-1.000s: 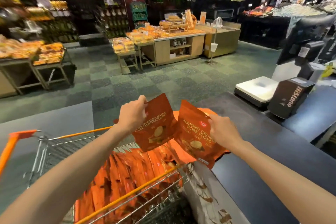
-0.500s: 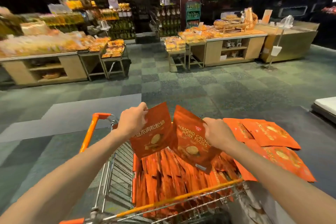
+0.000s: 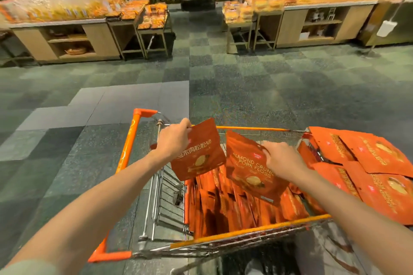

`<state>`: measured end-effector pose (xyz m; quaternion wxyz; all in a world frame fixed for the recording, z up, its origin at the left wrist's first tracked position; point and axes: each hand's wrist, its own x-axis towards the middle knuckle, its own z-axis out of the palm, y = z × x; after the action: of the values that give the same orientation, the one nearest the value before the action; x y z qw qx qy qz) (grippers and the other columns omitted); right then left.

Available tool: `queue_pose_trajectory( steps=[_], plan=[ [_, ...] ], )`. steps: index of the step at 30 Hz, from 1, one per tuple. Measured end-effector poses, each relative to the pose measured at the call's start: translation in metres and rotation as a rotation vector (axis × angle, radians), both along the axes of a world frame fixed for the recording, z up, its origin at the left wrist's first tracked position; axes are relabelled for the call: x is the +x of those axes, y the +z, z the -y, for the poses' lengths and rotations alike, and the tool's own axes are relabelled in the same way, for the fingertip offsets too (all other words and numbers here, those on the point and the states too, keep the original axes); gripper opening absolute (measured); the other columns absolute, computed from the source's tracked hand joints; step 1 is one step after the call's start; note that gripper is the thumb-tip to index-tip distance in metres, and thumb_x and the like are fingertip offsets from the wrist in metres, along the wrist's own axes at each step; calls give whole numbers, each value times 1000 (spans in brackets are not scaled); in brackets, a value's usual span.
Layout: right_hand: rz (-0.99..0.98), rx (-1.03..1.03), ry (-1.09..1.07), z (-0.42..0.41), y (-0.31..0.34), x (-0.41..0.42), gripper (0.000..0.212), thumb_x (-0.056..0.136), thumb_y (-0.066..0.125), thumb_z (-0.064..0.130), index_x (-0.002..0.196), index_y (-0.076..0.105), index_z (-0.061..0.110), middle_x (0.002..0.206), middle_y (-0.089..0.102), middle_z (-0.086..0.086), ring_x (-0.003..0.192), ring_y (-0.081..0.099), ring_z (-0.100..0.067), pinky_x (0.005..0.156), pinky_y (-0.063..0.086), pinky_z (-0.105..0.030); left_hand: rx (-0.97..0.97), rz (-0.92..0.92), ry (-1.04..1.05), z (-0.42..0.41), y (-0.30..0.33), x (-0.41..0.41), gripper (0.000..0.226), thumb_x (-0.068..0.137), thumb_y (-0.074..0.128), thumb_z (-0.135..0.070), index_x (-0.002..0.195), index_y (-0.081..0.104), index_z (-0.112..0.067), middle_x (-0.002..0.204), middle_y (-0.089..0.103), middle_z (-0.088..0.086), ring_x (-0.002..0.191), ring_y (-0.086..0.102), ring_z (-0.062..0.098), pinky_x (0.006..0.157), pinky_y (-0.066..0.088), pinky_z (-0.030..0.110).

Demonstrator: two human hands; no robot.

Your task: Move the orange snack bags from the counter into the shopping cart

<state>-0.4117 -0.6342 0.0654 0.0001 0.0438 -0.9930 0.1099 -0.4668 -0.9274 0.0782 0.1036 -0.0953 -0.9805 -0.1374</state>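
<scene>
The left hand (image 3: 173, 140) grips the top corner of a flat, glossy orange snack bag (image 3: 199, 152) with curled fingers; the right hand (image 3: 282, 159) pinches the upper edge of a second bag (image 3: 250, 176), printed "ALMOND CRUNCH PORK FLOSS"; both pouches hang just below the middle of the frame, over the shopping cart (image 3: 245, 233), a wire basket with orange plastic rims and corners. Inside it, many matching bags (image 3: 234, 205) stand on edge, packed toward the right; the left part of the basket shows bare wire. At the right edge more flat bags (image 3: 366, 158) overlap on the counter (image 3: 402, 140), touching the cart's far right corner. Dull green and grey floor tiles (image 3: 245, 87) lie open beyond the cart, up to wooden display tables (image 3: 67, 35) across the top. Compared with half a second ago, the cart shows more fully and both held bags sit lower over the basket.
</scene>
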Motion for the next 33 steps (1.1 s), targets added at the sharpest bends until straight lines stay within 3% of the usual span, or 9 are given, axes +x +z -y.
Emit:
queue_pose_trajectory(
  steps=[7,10,13,22,28,33],
  plan=[
    [131,43,16,-7,-31,-46,20,98,40,19,94,59,15,95,68,-12,92,64,-35,68,43,-36,0,109,31,-3,-42,-39,17,93,53,-23,105,52,-12,94,69,20,88,63,42,64,39,40],
    [169,37,18,-11,-45,-78,21,96,40,21,93,60,15,95,68,-14,91,64,-37,73,50,-38,-17,146,17,-5,-59,-54,17,94,53,-22,107,52,-12,94,69,19,88,63,41,68,44,42],
    [200,51,50,-12,-54,-120,19,94,43,20,95,61,14,100,68,-18,97,63,-38,76,49,-41,-43,186,8,-8,-70,-71,15,95,51,-22,106,50,-12,94,69,17,88,63,40,64,39,39],
    [185,45,316,26,-64,-223,21,94,45,24,100,63,17,99,68,-18,97,63,-39,69,44,-38,-117,287,-193,-5,-78,-83,13,88,51,-13,100,47,-12,96,73,6,85,67,35,62,47,37],
    [247,-72,525,68,-79,-251,21,94,46,21,101,66,21,102,70,-14,98,63,-38,75,51,-41,-33,114,-348,-2,-78,-76,30,74,64,-3,89,42,-17,68,66,1,56,64,24,42,41,24],
    [229,-52,607,91,-94,-267,22,95,45,29,104,64,25,101,71,-10,97,64,-36,73,49,-40,-43,159,-318,-1,-89,-82,24,75,61,-4,91,49,-16,70,66,-1,58,64,23,45,43,26]
  ],
)
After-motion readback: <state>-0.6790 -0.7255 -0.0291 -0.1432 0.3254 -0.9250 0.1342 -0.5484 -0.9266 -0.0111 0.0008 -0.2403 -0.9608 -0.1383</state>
